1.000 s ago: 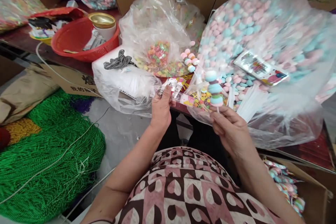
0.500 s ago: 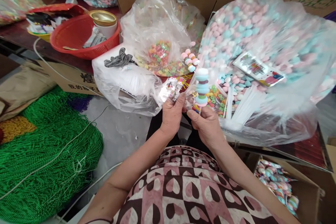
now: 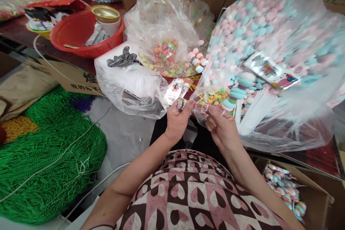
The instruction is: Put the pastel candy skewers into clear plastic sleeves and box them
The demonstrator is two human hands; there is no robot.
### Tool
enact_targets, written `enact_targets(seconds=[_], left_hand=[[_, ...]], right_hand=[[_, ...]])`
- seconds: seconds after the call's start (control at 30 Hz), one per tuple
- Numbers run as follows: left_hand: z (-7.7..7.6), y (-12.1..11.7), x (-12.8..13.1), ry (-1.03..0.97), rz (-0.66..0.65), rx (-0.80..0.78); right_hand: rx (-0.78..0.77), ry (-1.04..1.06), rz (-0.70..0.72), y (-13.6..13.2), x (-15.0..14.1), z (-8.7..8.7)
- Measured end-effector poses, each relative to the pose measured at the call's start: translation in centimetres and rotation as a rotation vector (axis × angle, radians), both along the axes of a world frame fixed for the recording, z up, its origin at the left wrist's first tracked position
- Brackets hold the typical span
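Note:
My left hand [image 3: 178, 118] is closed, its thumb pressing on a clear printed wrapper [image 3: 198, 107]. My right hand [image 3: 223, 125] is closed around the stick of a marshmallow skewer [image 3: 238, 93], which tilts up to the right and is slightly blurred. Fingertips of the right hand meet the near end of the wrapper; whether they pinch it I cannot tell. Just beyond the left hand lies a stack of silvery printed wrappers [image 3: 174, 90]. Past the right hand are ring-shaped gummies [image 3: 214, 97] and a bundle of white sticks [image 3: 254, 109].
A big clear bag of pink and blue marshmallows [image 3: 250, 25] covers the table's right side, with a printed packet [image 3: 271, 71] on it. Gummy bags [image 3: 164, 54] and a red basket [image 3: 78, 37] stand leftward. Below right, a carton [image 3: 315, 194] holds wrapped skewers [image 3: 283, 187]. Green cord [image 3: 54, 158] lies left.
My right hand first brought the skewer left to the wrapper by my left hand. Since then it has shifted a little right, and the skewer has tipped from upright toward the right.

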State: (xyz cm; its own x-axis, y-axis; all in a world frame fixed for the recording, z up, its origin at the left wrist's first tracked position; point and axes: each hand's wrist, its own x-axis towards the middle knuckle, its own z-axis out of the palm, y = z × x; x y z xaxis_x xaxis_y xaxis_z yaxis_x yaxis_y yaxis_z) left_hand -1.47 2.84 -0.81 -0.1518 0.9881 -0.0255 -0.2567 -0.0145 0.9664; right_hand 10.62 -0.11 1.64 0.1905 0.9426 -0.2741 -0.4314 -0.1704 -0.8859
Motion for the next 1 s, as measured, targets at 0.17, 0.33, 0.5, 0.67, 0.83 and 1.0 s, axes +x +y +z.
enact_targets(seconds=[0.17,0.33,0.5,0.67,0.83,1.0], left_hand=[[0.2,0.7,0.3,-0.294,0.007,-0.139],[0.5,1.4,0.4,-0.304,0.028,-0.168],[0.1,1.3,0.6,-0.326,0.032,-0.212],[0.1,1.0,0.9,-0.27,0.021,-0.165],[0.7,1.6,0.2,-0.392,0.053,-0.198],[1.4,3.1,-2.1,-0.579,0.069,-0.297]], right_hand=[[0.045,-0.011,-0.067,0.2,-0.4,0.0],[0.075,-0.208,-0.129,0.1,-0.2,-1.0],[0.109,-0.401,-0.15,0.2,0.6,-2.1],[0.103,-0.421,0.019,-0.1,0.6,-1.9],[0.074,-0.354,-0.039,-0.1,0.6,-0.6],[0.003,-0.357,0.034,-1.4,3.7,2.0]])
